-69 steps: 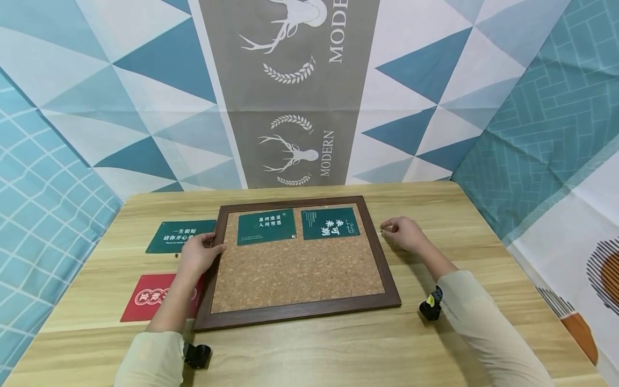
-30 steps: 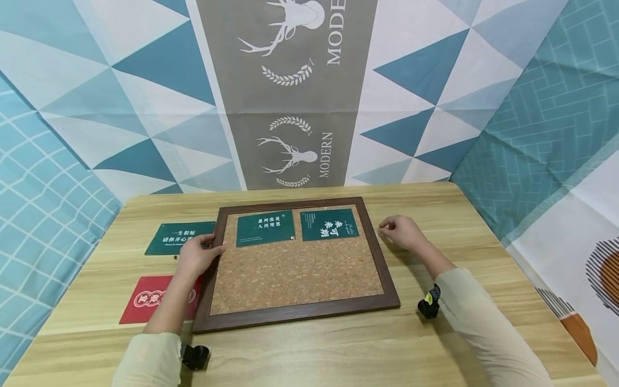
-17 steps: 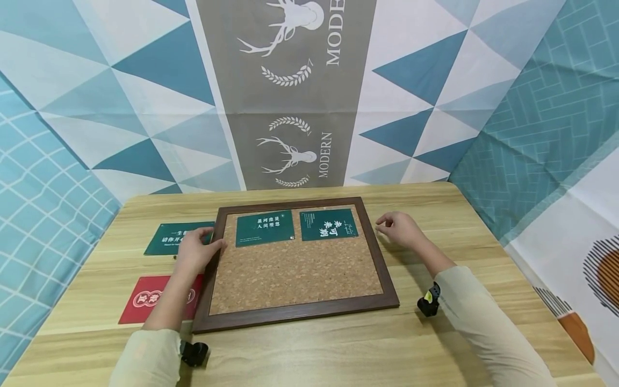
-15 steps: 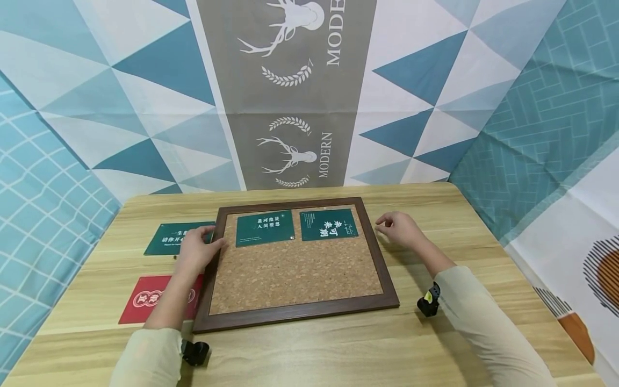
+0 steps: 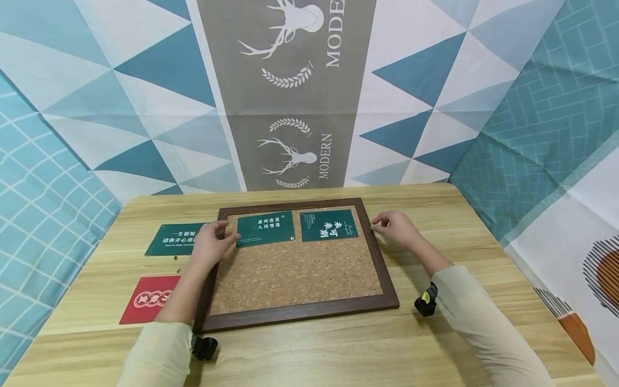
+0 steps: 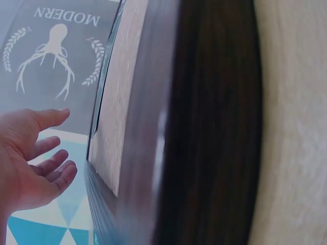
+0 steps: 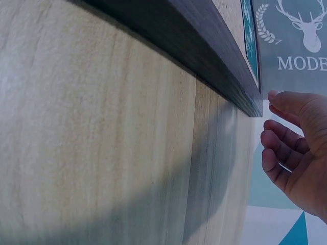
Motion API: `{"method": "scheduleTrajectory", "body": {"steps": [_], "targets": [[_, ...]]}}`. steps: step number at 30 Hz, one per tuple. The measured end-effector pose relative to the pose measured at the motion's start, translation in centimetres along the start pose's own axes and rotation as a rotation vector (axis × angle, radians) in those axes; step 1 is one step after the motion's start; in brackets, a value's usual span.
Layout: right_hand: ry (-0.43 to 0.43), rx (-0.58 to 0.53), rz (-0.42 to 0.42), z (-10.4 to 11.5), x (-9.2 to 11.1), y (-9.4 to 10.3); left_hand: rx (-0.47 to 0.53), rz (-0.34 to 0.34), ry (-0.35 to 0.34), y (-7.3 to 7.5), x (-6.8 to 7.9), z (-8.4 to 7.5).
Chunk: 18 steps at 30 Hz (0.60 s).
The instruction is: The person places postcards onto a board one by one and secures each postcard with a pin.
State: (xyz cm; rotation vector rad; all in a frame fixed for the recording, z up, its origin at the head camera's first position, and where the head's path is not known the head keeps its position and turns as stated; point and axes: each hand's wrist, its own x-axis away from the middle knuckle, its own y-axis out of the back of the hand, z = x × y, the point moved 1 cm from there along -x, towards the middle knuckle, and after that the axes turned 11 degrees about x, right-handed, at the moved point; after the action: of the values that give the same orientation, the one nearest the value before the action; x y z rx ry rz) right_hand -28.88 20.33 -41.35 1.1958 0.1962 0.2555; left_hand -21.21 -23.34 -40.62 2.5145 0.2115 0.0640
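Note:
A cork board (image 5: 300,274) in a dark brown wooden frame lies on the table, with two green cards on its upper half: a left card (image 5: 266,228) and a right card (image 5: 330,223). My left hand (image 5: 209,247) is over the frame's left side, thumb towards the left card; in the left wrist view its fingers are spread and loosely bent, holding nothing. Beside the frame's right edge, my right hand (image 5: 397,228) pinches a tiny tack-like piece between thumb and index finger, mostly hidden by the fingertips. Its other fingers are loosely curled in the right wrist view.
Left of the board lie another green card (image 5: 174,239) and a red card (image 5: 147,301), the red one partly behind my left forearm. Two tiny dark pieces (image 5: 175,258) lie between them. Behind the wooden table (image 5: 309,355) stands a patterned cloth wall.
My left hand has let go of the frame's left edge and moved right, over the board. My right hand has shifted slightly left, closer to the frame. The board and its cards stay put.

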Motion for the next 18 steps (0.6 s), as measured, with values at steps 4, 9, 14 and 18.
{"method": "scheduleTrajectory", "body": {"steps": [4,9,14,18], "targets": [[0.004,-0.001,-0.003,0.2,0.0,0.0,-0.007,0.015,-0.02,-0.4,-0.1,-0.3],[0.007,-0.02,-0.003,0.7,0.0,0.0,-0.004,0.034,-0.036,-0.7,-0.2,-0.6],[0.011,-0.041,-0.002,1.1,0.2,0.0,0.012,0.054,-0.041,-1.1,-0.3,-0.9],[0.011,-0.049,-0.003,1.3,0.2,0.0,0.005,0.061,-0.038,-1.4,-0.3,-1.1]]}}
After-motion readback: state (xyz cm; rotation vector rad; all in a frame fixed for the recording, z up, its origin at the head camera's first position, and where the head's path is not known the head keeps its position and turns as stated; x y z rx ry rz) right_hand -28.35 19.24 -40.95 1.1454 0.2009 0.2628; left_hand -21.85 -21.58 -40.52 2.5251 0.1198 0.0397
